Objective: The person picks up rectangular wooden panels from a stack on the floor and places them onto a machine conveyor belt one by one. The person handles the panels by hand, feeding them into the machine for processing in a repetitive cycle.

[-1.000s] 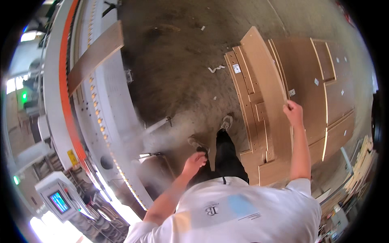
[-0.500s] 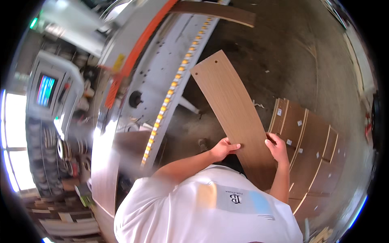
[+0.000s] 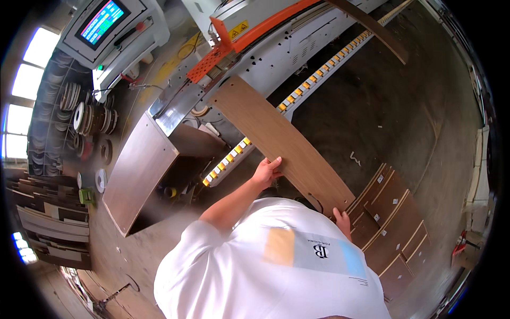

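Observation:
Both my hands hold a long brown wood-grain panel [image 3: 287, 138] with small round holes near its ends. My left hand [image 3: 267, 172] grips the near long edge, thumb on top and fingers underneath. At the panel's near right end, my right hand [image 3: 341, 217] is closed on the edge; part of it is hidden. The far left end reaches over the roller rail [image 3: 319, 73] with yellow rollers, close to the orange guard [image 3: 212, 61] of a long machine. Whether the panel touches the rail I cannot tell.
Stacked brown panels [image 3: 390, 218] with small white labels stand at my right. Another panel [image 3: 380, 34] lies across the rail's far end. A wood-grain stand [image 3: 141, 170] is at left, below a control screen [image 3: 103, 21]. Reels of edging strip [image 3: 93, 119] stand beyond it.
My view has turned left toward the machine. The panel has swung leftward, its far end now by the orange guard. My right hand has shifted to the panel's near end.

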Motion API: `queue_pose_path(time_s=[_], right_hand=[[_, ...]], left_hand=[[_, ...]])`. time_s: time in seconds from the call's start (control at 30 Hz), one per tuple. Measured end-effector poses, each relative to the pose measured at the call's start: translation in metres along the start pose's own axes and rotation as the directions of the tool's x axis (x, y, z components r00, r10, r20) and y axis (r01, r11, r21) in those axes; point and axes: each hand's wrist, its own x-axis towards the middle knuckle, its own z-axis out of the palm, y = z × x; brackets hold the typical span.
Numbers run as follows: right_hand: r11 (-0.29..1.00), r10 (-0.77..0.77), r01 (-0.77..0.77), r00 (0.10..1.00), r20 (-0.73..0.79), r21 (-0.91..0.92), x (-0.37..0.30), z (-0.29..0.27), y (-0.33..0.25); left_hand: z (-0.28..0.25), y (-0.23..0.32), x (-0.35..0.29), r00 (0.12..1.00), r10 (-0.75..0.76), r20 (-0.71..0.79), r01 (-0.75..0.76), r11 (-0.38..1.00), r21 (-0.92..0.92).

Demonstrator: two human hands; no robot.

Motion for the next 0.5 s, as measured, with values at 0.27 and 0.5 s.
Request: queue_pose_path(time_s=[0.27,0.5], right_hand=[[0.982,-0.059,0.09,0.982,0.182,-0.168,-0.006,0.071,-0.064],[0.969,-0.102,0.161,0.952,0.287,-0.19,0.052,0.091,-0.029]], left_hand=[[-0.063,0.107,-0.035,0.935,0.148,-0.321,0.176,0.591,0.787],[-0.107,0.142,0.022,0.661,0.614,-0.431,-0.286,0.738,0.611]])
